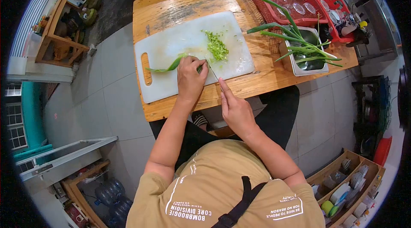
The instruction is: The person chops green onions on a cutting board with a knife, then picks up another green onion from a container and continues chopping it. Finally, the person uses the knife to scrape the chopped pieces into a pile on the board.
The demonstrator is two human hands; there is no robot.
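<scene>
— Where's the green onion [165, 67]?
— On the cutting board [171, 39], on the table [265, 73]; left hand [190, 79] grip pressed over it.
— Right hand [234, 109]?
— Grip closed around the knife [212, 70], near the chopped pile [217, 47].

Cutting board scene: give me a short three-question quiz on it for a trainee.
1. True or false: the left hand pins a scallion on the board.
2. Where do the uncut scallions sit? A, a bucket; B, the steel tub; C, a bag.
3. Fill in: the right hand holds a ____.

Key: 1 true; 2 B; 3 knife.
</scene>
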